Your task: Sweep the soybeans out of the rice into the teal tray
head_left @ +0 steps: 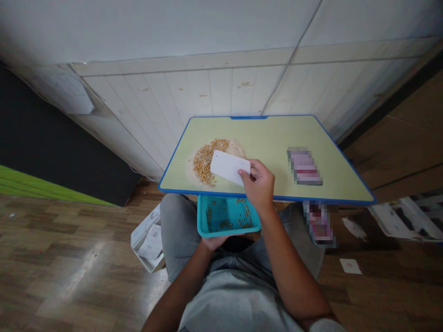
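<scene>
In my right hand [259, 182] is a flat white card [229, 166] with a small hole near one corner, pinched between thumb and fingers. The card reaches over a pile of round tan beans [204, 166], perhaps soybeans, which lies among pale grains like rice [237, 148] on the table's left half. Below the near table edge, my left hand [216, 241] supports a teal plastic basket [229, 233] from underneath; most of its fingers are hidden. Several beans lie scattered inside the basket.
The pale green folding table [273, 138] has a blue rim and stands against the wall. A pixelated flat object [304, 166] lies on its right side. An open white box [147, 244] is on the wooden floor to my left; a small card [350, 266] lies to the right.
</scene>
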The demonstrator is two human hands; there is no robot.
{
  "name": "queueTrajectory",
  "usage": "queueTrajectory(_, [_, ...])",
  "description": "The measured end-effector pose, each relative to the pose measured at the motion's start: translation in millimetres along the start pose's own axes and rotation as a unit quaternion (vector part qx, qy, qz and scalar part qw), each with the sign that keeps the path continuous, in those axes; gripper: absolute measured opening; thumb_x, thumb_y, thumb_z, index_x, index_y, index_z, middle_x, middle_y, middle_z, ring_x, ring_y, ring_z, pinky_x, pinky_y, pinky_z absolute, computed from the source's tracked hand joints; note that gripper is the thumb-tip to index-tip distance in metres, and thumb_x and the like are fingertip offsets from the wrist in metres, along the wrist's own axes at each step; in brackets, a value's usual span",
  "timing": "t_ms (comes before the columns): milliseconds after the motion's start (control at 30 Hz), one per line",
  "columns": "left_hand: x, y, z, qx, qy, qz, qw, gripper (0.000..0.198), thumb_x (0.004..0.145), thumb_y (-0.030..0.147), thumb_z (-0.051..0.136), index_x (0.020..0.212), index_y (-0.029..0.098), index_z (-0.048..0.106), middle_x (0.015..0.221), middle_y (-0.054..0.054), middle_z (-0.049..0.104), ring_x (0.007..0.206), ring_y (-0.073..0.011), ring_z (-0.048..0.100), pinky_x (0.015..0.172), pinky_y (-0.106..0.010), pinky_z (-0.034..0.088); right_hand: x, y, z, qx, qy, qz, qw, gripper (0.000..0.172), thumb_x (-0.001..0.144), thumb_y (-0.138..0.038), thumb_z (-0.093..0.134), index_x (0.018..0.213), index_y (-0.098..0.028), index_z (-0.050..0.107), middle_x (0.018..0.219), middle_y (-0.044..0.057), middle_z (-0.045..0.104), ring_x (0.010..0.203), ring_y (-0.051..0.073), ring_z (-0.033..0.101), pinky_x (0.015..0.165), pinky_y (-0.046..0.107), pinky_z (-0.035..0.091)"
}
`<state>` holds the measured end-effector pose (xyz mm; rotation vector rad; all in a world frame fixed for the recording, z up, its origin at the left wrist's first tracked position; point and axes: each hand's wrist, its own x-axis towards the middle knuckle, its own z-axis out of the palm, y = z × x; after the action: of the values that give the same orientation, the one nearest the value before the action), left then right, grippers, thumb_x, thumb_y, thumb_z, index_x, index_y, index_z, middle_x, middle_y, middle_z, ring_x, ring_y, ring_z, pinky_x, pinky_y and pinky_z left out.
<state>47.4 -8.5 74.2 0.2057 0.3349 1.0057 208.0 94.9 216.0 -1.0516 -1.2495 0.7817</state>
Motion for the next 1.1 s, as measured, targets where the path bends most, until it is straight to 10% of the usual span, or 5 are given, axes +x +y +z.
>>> queueTrajectory(200, [2.1, -2.6, -16.9, 0.004, -0.019, -0.003, 1.0, 0.087, 0.096, 0.084, 0.027, 0.15, 0.032, 0.069, 0.18, -0.008, 0.038, 0.172, -0.0447, 0.011, 0.128, -0.085, 0.007, -0.1, -1.8, 0.5, 0.005, 0.0, 0.0, 1.0, 0.023, 0.085, -0.034, 0.072, 0.106, -0.023, 0.073, 0.092, 0.006, 0.086, 0.082, 0.027, 0.082, 0.072, 0.034, 0.06])
queueTrajectory(533, [-0.1, 1.1, 17.6, 0.058, 0.109, 0.005, 0.992, 0.094, 0.099, 0.083, 0.005, 0.13, 0.036, 0.081, 0.151, -0.001, 0.074, 0.159, -0.052, 0.041, 0.116, -0.079, 0.039, -0.1, -2.1, 2.3, 0.004, 0.006, -0.001, 1.0, 0.024, 0.084, -0.034, 0.072, 0.106, -0.022, 0.073, 0.092, 0.007, 0.086, 0.082, 0.026, 0.083, 0.072, 0.034, 0.06])
queueTrajectory(1100, [0.3, 1.7, 27.6, 0.097, 0.13, 0.009, 0.987, 0.085, 0.1, 0.081, 0.006, 0.134, 0.039, 0.072, 0.152, -0.001, 0.072, 0.148, -0.0457, 0.057, 0.112, -0.076, 0.05, 0.8, -1.6, 0.6, -0.017, 0.018, -0.014, 1.0, 0.022, 0.086, -0.035, 0.071, 0.105, -0.023, 0.072, 0.093, 0.007, 0.086, 0.083, 0.027, 0.083, 0.072, 0.035, 0.061])
